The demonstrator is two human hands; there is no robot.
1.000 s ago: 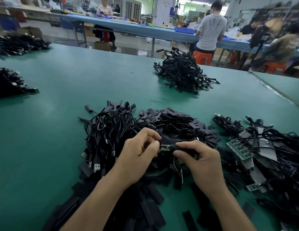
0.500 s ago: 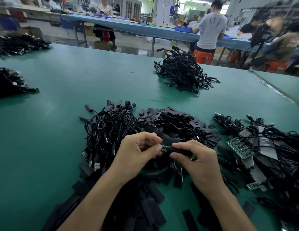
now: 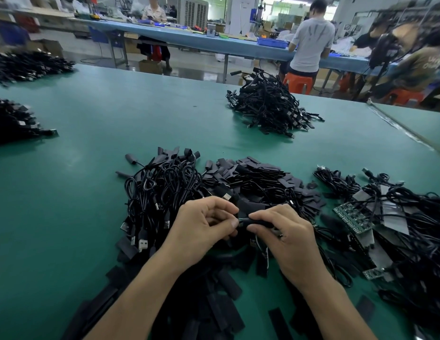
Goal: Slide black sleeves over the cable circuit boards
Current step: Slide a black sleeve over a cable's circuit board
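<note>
Green counter (image 3: 66, 204) fills the view. Far cable heap (image 3: 270, 106) at 1 o'clock. Nearer, looped cable bundle (image 3: 162, 187) sits at 10 o'clock of the hands, loose sleeve pile (image 3: 258, 177) at 12, and a tangle w/ bare circuit boards (image 3: 351, 214) at 3. Left hand (image 3: 201, 229) & right hand (image 3: 287, 239) meet at centre, over the piles. Right fingers curled, thumb & index pinching black sleeve (image 3: 258, 220). Left fingers curled, pinching cable end (image 3: 241, 220) at the sleeve's 9 o'clock mouth. Can't tell what's inside the sleeve.
</note>
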